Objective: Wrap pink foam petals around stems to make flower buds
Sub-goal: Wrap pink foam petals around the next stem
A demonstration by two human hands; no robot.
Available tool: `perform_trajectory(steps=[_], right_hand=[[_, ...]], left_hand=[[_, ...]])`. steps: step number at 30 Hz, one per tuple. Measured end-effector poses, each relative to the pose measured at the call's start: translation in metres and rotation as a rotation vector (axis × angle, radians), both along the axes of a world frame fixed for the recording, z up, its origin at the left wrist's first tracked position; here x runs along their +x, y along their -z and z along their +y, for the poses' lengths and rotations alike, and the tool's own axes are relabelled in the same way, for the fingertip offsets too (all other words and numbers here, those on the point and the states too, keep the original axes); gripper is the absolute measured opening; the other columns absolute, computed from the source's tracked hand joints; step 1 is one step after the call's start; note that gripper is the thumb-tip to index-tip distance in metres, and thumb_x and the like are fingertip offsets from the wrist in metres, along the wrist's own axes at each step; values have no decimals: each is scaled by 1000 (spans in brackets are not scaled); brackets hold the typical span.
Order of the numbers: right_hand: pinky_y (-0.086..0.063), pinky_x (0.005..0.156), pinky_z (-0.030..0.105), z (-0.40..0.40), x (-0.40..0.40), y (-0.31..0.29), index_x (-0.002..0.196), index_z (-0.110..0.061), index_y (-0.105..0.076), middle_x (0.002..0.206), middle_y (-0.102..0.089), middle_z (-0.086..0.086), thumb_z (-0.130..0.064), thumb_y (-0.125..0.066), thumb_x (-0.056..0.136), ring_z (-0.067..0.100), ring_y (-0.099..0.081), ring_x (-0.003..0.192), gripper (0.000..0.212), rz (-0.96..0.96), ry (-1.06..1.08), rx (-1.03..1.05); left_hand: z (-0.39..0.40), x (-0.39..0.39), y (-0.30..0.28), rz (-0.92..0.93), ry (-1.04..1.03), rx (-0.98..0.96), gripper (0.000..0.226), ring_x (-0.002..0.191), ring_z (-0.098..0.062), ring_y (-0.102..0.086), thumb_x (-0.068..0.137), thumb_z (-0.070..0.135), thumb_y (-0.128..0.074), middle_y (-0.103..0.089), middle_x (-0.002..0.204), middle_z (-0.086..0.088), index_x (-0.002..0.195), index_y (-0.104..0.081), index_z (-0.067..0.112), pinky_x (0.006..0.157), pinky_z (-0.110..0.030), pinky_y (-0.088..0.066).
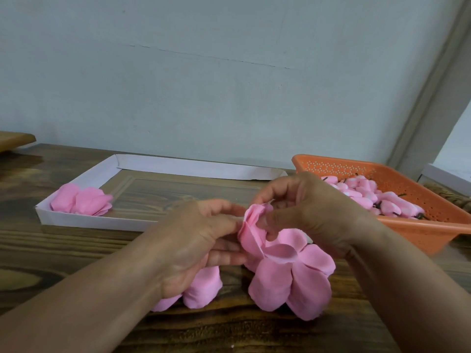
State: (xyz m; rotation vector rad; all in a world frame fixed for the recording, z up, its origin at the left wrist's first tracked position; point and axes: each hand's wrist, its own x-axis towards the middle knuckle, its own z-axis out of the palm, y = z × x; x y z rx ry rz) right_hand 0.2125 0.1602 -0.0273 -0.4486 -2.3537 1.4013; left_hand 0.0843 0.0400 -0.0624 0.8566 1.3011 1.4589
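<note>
both the left hand (201, 240) and right hand (308, 212) pinch the pink foam petals (257, 230) between them, more petals drooping below the fingers, and a loosened pinch would likely let the half-rolled bud spring open, the stem being hidden.

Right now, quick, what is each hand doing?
Left hand: fingers pinch the pink foam petal being wrapped.
Right hand: fingers curl round the same petal from the other side.
</note>
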Motion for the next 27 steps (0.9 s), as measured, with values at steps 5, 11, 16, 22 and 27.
perform_trajectory(steps=[5,11,16,22,27], right_hand=[[-50,56,27,6,-1,3,67,-11,-72,59,-65,11,16,-63,70,18,-58,49,28,44,49,-80],[-52,54,26,13,0,5,67,-5,-70,63,-63,17,17,-64,66,21,-57,50,23,70,42,-192],[-51,49,22,15,0,4,68,-3,-67,58,-63,13,22,-57,71,17,-57,45,27,81,32,-224],[-52,53,25,15,-1,6,69,-1,-70,63,-64,16,18,-60,65,23,-57,52,22,63,9,-218],[-50,47,22,16,0,4,66,-1,-65,59,-58,15,20,-56,72,20,-52,49,24,82,-1,-310]], left_hand=[[-2,0,-1,40,81,113,44,69,-24,-71,79,-13,-60,-72,80,-18,108,-62,20,61,-24,-56],[-1,2,1,228,132,193,51,79,-18,-71,88,-12,-52,-74,91,-11,104,-69,33,67,-22,-54],[-1,3,1,287,120,215,38,81,-18,-71,90,-6,-54,-74,94,-7,99,-67,28,67,-22,-55],[-2,2,3,402,125,201,37,82,-17,-72,92,-6,-50,-75,90,-1,84,-71,22,69,-21,-55],[-2,-5,-1,233,196,242,22,81,-20,-73,80,8,-69,-73,82,-5,66,-70,25,67,-23,-56]])
